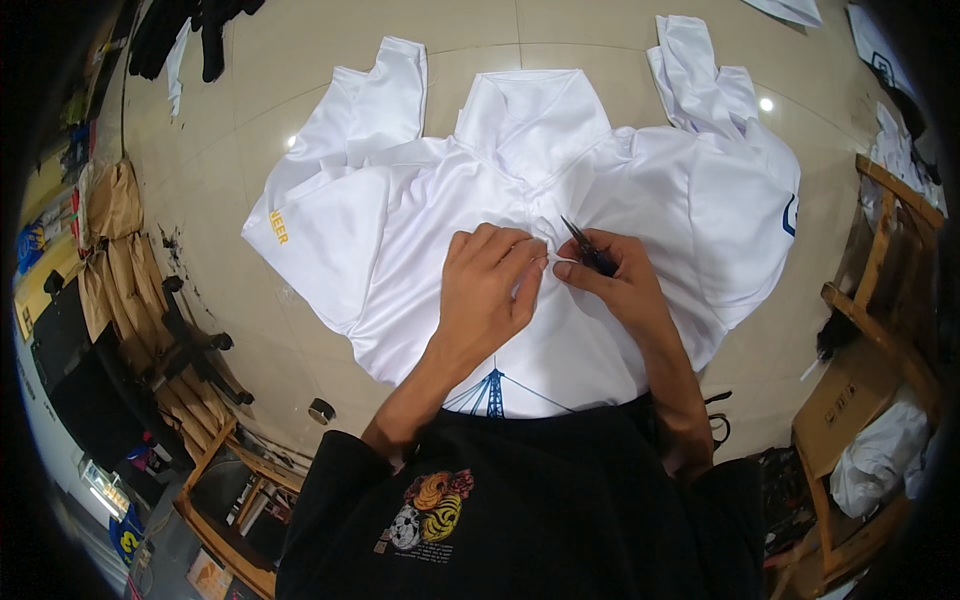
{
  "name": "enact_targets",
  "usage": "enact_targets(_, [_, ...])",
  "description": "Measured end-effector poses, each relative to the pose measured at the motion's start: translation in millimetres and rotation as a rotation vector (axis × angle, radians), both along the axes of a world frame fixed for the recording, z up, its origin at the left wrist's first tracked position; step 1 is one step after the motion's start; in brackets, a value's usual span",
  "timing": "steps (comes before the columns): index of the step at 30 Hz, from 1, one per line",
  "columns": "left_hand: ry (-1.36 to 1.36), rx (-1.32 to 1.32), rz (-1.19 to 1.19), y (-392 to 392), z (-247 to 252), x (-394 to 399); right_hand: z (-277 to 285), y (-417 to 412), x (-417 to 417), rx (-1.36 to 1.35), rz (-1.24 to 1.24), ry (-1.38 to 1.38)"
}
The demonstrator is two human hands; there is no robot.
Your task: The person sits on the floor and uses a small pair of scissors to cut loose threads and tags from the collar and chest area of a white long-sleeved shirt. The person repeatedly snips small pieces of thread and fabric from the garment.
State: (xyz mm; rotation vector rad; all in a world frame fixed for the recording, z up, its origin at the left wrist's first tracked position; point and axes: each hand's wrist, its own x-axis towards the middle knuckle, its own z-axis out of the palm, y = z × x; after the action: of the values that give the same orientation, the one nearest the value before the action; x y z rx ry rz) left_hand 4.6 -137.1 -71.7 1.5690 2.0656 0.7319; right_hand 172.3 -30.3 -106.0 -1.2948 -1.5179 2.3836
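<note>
A white long-sleeved collared shirt [465, 195] lies spread on the tiled floor, collar away from me, with a blue tower print [495, 391] near my body. My left hand [491, 281] pinches the fabric at the placket just below the collar, fingertips and thumb together. Just to its right, my right hand [619, 274] holds small dark thread snips [589, 247], their pointed blades directed up and left towards the placket. Its thumb and fingertip are close to the same fabric; whether they pinch it is unclear.
A roll of tape [321, 410] lies on the floor at the lower left. Wooden frames stand at the lower left and right [877, 330], the right one beside a cardboard box [847, 401] and white plastic bag [879, 457]. Dark cloth [214, 34] lies at the upper left.
</note>
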Motion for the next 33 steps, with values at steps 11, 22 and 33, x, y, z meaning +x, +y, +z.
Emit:
enact_targets(11, [-0.439, 0.023, 0.22, -6.1, -8.5, -10.3, -6.9, -3.5, -2.0, -0.103, -0.167, -0.01])
enact_targets(22, [-0.184, -0.048, 0.055, 1.0, -9.1, -8.0, -10.9, -2.1, 0.6, -0.11, -0.136, 0.022])
enact_targets(33, [-0.419, -0.261, 0.144, -3.1, -9.8, -15.4, -5.0, -3.2, -3.6, 0.051, -0.106, -0.039])
